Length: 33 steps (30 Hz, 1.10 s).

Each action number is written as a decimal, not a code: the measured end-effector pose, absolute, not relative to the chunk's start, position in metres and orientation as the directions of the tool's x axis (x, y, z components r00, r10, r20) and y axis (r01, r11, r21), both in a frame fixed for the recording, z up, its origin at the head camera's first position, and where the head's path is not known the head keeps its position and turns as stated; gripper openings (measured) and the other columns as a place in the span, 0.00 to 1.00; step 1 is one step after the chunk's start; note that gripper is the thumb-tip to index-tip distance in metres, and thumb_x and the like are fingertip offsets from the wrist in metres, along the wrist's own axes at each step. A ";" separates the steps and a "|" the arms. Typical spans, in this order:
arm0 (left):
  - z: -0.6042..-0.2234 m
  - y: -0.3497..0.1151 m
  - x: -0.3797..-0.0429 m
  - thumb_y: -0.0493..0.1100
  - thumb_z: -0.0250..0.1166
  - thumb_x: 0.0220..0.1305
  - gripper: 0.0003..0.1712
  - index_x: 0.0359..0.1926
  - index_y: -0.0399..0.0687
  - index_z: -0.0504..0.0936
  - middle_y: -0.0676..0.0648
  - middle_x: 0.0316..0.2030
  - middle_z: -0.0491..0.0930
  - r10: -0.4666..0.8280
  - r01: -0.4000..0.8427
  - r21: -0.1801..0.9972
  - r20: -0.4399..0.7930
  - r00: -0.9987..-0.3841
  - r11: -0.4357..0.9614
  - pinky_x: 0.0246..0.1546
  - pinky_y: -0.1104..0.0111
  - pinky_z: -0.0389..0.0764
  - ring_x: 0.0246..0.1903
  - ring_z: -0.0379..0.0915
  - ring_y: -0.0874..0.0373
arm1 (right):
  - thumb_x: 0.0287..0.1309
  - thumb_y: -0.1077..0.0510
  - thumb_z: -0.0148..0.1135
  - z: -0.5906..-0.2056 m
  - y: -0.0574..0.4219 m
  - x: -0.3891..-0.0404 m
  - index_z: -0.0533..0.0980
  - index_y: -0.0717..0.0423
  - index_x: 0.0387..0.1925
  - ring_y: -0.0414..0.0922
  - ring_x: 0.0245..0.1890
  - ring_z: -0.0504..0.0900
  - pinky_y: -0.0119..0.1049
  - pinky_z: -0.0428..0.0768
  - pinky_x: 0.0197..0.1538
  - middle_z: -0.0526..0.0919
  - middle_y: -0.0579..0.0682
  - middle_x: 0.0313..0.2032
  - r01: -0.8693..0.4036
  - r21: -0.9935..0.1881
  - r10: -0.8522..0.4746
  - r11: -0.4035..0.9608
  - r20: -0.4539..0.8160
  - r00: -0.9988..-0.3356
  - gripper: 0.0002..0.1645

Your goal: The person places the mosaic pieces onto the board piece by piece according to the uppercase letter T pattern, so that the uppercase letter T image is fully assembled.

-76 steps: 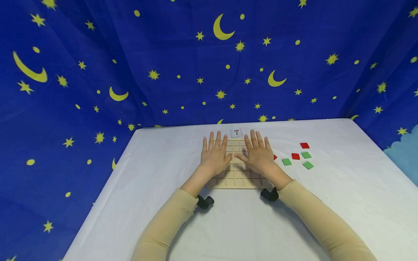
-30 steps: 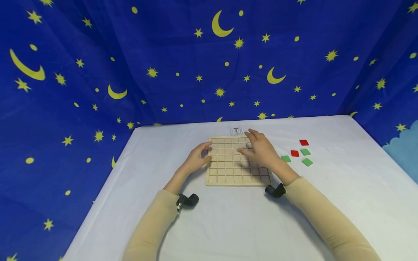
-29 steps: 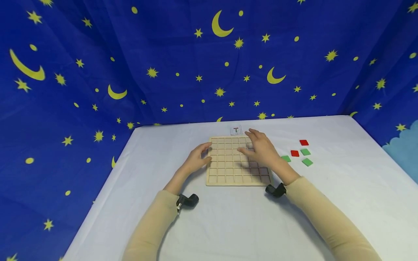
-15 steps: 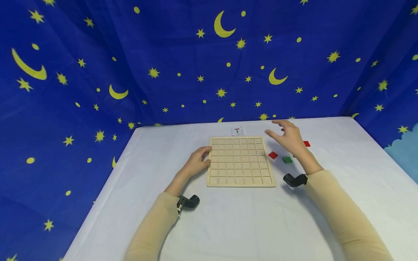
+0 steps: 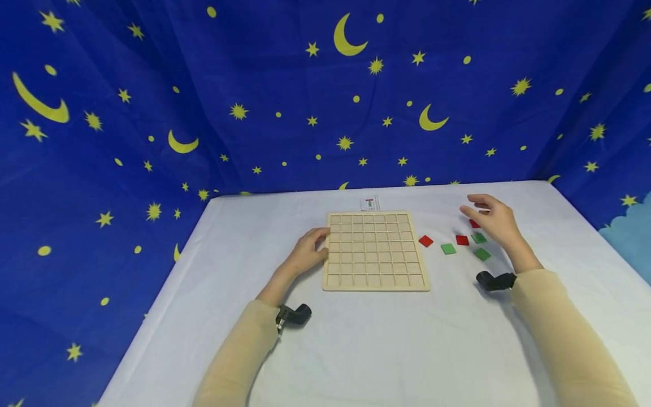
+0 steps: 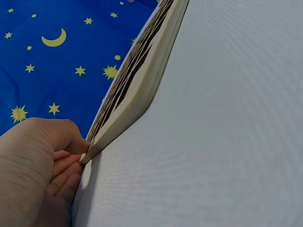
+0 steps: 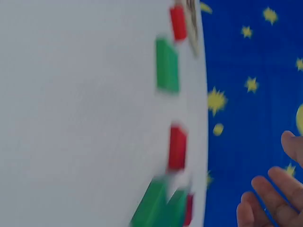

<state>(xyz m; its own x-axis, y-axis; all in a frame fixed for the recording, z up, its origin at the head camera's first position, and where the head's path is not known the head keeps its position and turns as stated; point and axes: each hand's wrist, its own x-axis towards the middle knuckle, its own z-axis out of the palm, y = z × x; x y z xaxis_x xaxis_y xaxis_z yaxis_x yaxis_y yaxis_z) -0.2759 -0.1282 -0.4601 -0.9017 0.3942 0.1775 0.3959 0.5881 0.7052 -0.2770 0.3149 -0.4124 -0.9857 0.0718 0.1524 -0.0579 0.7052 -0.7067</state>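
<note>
Wooden grid board (image 5: pixel 369 247), square tiles (image 5: pixel 448 249)

— Top of the frame?
— Curtain (image 5: pixel 285 68): deep blue, printed with yellow crescents, stars and dots; light-blue patch (image 5: pixel 630 237) at the right edge.
— Centre?
— Board (image 5: pixel 375 251): pale wood tone, square-grid pattern. Card (image 5: pixel 369 203) above it: white, gridded, red-and-green figure.
— Right of centre?
— Red tiles (image 5: pixel 425 241), three, plain; green tiles (image 5: pixel 448 249), three, plain.
— Lower half?
— Cloth (image 5: pixel 376 345): white. Sleeves (image 5: pixel 564 333), left and right: plain beige. Wrist cameras (image 5: pixel 497 281): black.
</note>
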 end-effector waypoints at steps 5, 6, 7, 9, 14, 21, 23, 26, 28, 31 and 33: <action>-0.459 -0.128 -0.275 0.31 0.60 0.55 0.33 0.63 0.33 0.66 0.38 0.60 0.68 0.392 0.391 0.709 0.175 -0.903 0.586 0.61 0.65 0.66 0.58 0.67 0.48 | 0.58 0.35 0.55 -0.424 0.337 -0.275 0.65 0.60 0.64 0.62 0.59 0.65 0.60 0.68 0.58 0.68 0.64 0.60 -0.019 -0.748 0.076 0.663 0.092 -0.993 0.43; -0.459 -0.128 -0.274 0.31 0.60 0.54 0.33 0.63 0.33 0.66 0.38 0.60 0.68 0.391 0.392 0.712 0.177 -0.903 0.583 0.61 0.65 0.66 0.58 0.67 0.48 | 0.59 0.36 0.55 -0.426 0.340 -0.274 0.65 0.60 0.64 0.61 0.59 0.65 0.59 0.68 0.58 0.69 0.63 0.60 -0.014 -0.752 0.075 0.659 0.084 -0.994 0.41; -0.459 -0.128 -0.274 0.31 0.60 0.54 0.33 0.63 0.33 0.66 0.38 0.60 0.68 0.391 0.393 0.714 0.179 -0.903 0.580 0.61 0.65 0.66 0.58 0.67 0.48 | 0.60 0.38 0.55 -0.428 0.342 -0.274 0.64 0.61 0.64 0.62 0.59 0.65 0.60 0.66 0.58 0.68 0.64 0.60 -0.014 -0.756 0.066 0.654 0.075 -0.995 0.40; -0.459 -0.128 -0.274 0.31 0.59 0.54 0.33 0.63 0.33 0.66 0.38 0.60 0.68 0.391 0.393 0.714 0.179 -0.903 0.580 0.61 0.65 0.67 0.58 0.67 0.48 | 0.63 0.43 0.54 -0.431 0.345 -0.273 0.63 0.63 0.64 0.63 0.59 0.64 0.62 0.65 0.58 0.68 0.66 0.60 -0.013 -0.757 0.051 0.653 0.061 -0.997 0.37; -0.459 -0.128 -0.274 0.32 0.59 0.54 0.33 0.64 0.34 0.66 0.38 0.60 0.68 0.393 0.390 0.711 0.172 -0.903 0.585 0.61 0.64 0.67 0.58 0.67 0.48 | 0.67 0.53 0.52 -0.438 0.350 -0.272 0.61 0.67 0.65 0.64 0.59 0.64 0.63 0.63 0.58 0.67 0.68 0.60 -0.025 -0.753 0.021 0.658 0.051 -0.998 0.31; -0.458 -0.128 -0.275 0.32 0.60 0.54 0.33 0.63 0.34 0.67 0.38 0.59 0.69 0.384 0.390 0.704 0.179 -0.906 0.593 0.61 0.64 0.67 0.57 0.67 0.48 | 0.66 0.57 0.51 -0.446 0.354 -0.273 0.65 0.67 0.62 0.63 0.56 0.66 0.60 0.66 0.56 0.68 0.69 0.59 -0.044 -0.739 0.003 0.672 0.062 -0.998 0.27; -0.458 -0.128 -0.275 0.32 0.61 0.54 0.33 0.63 0.34 0.67 0.38 0.59 0.69 0.383 0.388 0.707 0.176 -0.907 0.592 0.61 0.63 0.66 0.57 0.67 0.48 | 0.66 0.57 0.51 -0.450 0.355 -0.274 0.65 0.67 0.62 0.62 0.55 0.67 0.59 0.66 0.55 0.68 0.68 0.59 -0.041 -0.729 0.006 0.683 0.061 -0.998 0.26; -0.459 -0.129 -0.275 0.33 0.61 0.54 0.33 0.63 0.33 0.67 0.38 0.60 0.69 0.385 0.382 0.712 0.168 -0.908 0.590 0.61 0.63 0.66 0.58 0.67 0.47 | 0.65 0.59 0.51 -0.456 0.356 -0.277 0.66 0.66 0.62 0.62 0.54 0.68 0.59 0.67 0.55 0.69 0.67 0.58 -0.031 -0.707 0.027 0.707 0.071 -0.997 0.26; -0.459 -0.128 -0.275 0.33 0.61 0.54 0.33 0.63 0.33 0.67 0.37 0.60 0.68 0.386 0.383 0.713 0.168 -0.907 0.588 0.61 0.63 0.66 0.58 0.67 0.47 | 0.64 0.60 0.51 -0.458 0.356 -0.279 0.67 0.66 0.61 0.63 0.54 0.68 0.60 0.66 0.55 0.69 0.68 0.58 -0.026 -0.691 0.045 0.722 0.085 -0.995 0.25; -0.459 -0.128 -0.276 0.33 0.60 0.54 0.33 0.63 0.34 0.67 0.38 0.60 0.68 0.384 0.384 0.712 0.173 -0.907 0.587 0.61 0.63 0.66 0.58 0.67 0.47 | 0.64 0.62 0.50 -0.460 0.355 -0.282 0.67 0.66 0.61 0.64 0.55 0.68 0.61 0.66 0.55 0.69 0.68 0.58 -0.015 -0.667 0.064 0.744 0.095 -0.993 0.24; -0.459 -0.129 -0.276 0.33 0.60 0.54 0.33 0.64 0.34 0.67 0.38 0.60 0.69 0.384 0.385 0.711 0.174 -0.907 0.588 0.61 0.63 0.67 0.57 0.67 0.48 | 0.64 0.62 0.50 -0.461 0.355 -0.283 0.67 0.65 0.61 0.64 0.54 0.67 0.62 0.66 0.55 0.69 0.68 0.58 -0.007 -0.657 0.071 0.754 0.092 -0.993 0.24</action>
<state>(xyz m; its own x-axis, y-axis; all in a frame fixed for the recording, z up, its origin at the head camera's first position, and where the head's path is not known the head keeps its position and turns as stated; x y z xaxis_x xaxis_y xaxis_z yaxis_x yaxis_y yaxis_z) -0.2758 -0.1285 -0.4587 -0.9069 0.3839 0.1736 0.3851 0.5883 0.7110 -0.2834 0.3547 -0.4611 -0.9932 0.0714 0.0923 -0.0069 0.7537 -0.6572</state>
